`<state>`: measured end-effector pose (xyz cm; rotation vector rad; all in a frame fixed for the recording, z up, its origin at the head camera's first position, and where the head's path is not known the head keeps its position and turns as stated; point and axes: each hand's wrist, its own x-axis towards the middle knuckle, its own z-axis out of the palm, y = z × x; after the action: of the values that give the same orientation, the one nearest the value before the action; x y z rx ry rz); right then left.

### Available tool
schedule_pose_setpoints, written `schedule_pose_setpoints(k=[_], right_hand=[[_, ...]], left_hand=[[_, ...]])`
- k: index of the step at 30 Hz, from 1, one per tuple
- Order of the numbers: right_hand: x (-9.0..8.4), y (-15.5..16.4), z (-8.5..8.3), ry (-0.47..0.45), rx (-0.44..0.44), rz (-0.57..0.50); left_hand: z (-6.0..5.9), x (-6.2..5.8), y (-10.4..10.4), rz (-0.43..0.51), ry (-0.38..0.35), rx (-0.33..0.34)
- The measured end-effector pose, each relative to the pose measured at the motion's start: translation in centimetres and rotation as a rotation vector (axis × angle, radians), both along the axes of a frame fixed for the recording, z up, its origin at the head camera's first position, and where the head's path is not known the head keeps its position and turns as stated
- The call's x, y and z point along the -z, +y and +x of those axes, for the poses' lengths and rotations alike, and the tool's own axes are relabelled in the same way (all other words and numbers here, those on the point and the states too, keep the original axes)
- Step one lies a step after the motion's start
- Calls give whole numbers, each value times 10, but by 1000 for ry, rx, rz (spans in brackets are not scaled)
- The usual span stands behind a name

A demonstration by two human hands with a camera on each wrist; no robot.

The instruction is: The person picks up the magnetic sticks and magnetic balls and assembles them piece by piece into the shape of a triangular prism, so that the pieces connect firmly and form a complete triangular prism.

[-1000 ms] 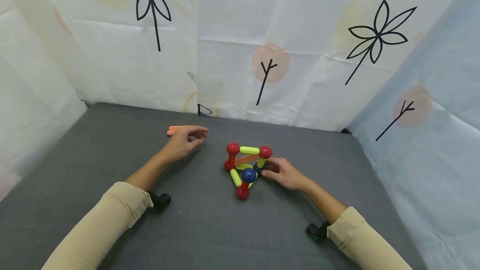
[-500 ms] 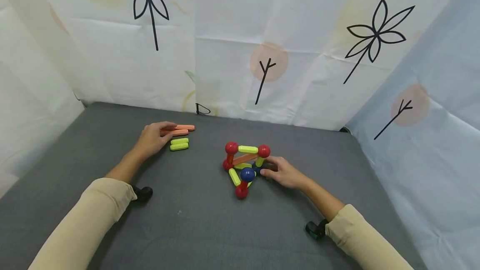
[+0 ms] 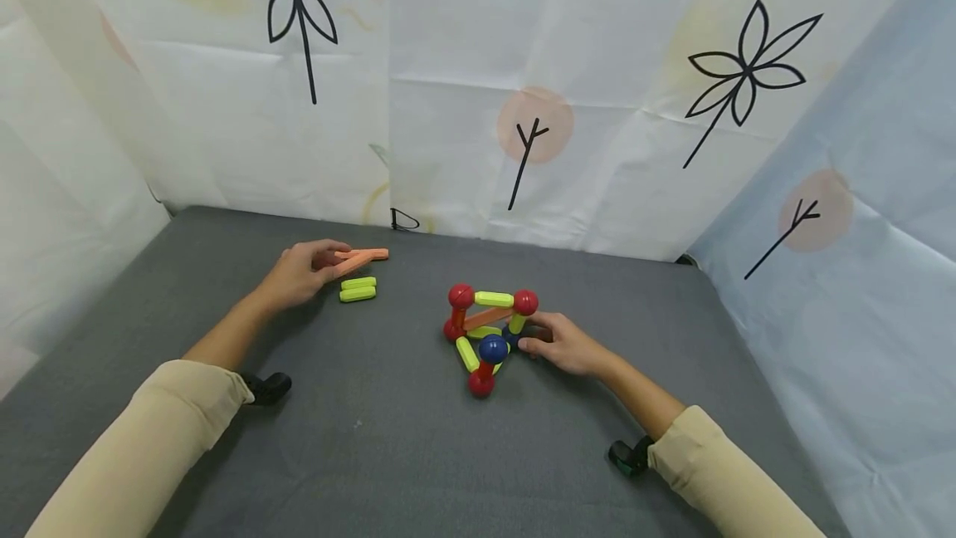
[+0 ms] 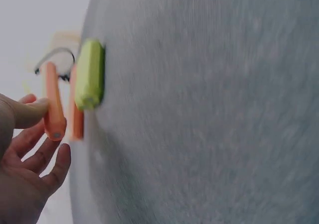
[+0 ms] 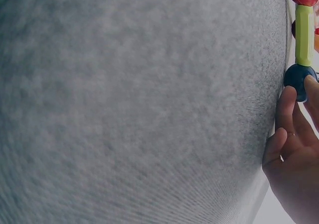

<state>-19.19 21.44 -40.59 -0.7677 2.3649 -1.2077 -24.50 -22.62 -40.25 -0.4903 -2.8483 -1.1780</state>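
Left hand [image 3: 299, 274] pinches an orange rod [image 3: 357, 260], long axis pointing right toward the ball-and-rod frame [image 3: 487, 330]; right hand [image 3: 565, 344] fingers grip its blue ball [image 5: 298, 79].

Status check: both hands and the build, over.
Left hand pinches an orange stick, one end lifted. Right hand holds a blue ball at the build's base. Two green sticks lie beside the left hand; nothing between hand and build.

On the dark grey table [image 3: 388, 455], beside the red-and-blue-balled, yellow-green-and-orange rod structure [image 3: 487, 335], lie two orange rods [image 3: 363, 256] and two yellow-green rods [image 3: 358, 288], before a white backdrop [image 3: 463, 65] printed with black flowers and peach circles.
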Motion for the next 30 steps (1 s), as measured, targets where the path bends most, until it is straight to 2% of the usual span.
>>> schedule_pose_setpoints(k=[3,8,11,14,17,20,27,30], right_hand=[[0,0,0,-1,-1,-1],[1,0,0,7,-9,-4],[1,0,0,9,-12,-4],[0,0,-1,8,-13,-4],[0,0,-1,5,-14,-8],[0,0,-1,3,-15,-12],[1,1,-2,8,-18,-12],[1,1,-1,8,-17,-8]], left_hand=[[7,-9,10,107,-33,36],[22,-18,34,311,-164,116],[31,-16,49,406,-248,157],[41,-13,65,454,-323,185],[50,-9,82,483,-393,224],[58,-5,99,484,-427,261],[68,0,129,447,-390,352],[69,1,137,450,-404,365]])
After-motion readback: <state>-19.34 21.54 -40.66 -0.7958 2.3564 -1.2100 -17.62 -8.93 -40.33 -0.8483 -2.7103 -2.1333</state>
